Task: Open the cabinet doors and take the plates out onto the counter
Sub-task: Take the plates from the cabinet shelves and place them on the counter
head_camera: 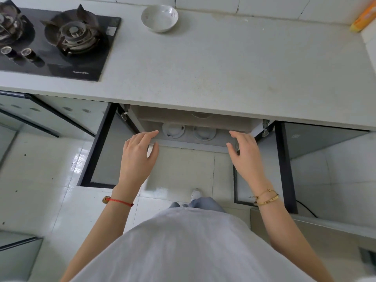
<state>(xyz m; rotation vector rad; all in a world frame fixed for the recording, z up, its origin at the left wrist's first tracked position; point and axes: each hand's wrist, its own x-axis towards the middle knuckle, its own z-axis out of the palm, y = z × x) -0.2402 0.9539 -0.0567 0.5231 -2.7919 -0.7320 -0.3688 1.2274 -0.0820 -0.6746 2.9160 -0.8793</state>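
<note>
Both cabinet doors stand swung open below the counter: the left door (103,147) and the right door (284,163). Inside, on the lower shelf, sit two white plates or dishes, one at left (173,130) and one at right (204,132); another dish (200,115) peeks out on the shelf above. My left hand (140,151) hovers with relaxed fingers at the shelf's front left edge. My right hand (244,153) reaches toward the front right edge, fingers loose. Neither hand holds anything.
A white bowl (159,18) stands on the pale counter (223,68) near the tiled wall. A black gas hob (61,41) occupies the counter's left. An orange packet (364,17) lies at the far right. Closed cabinet fronts flank the opening; tiled floor lies below.
</note>
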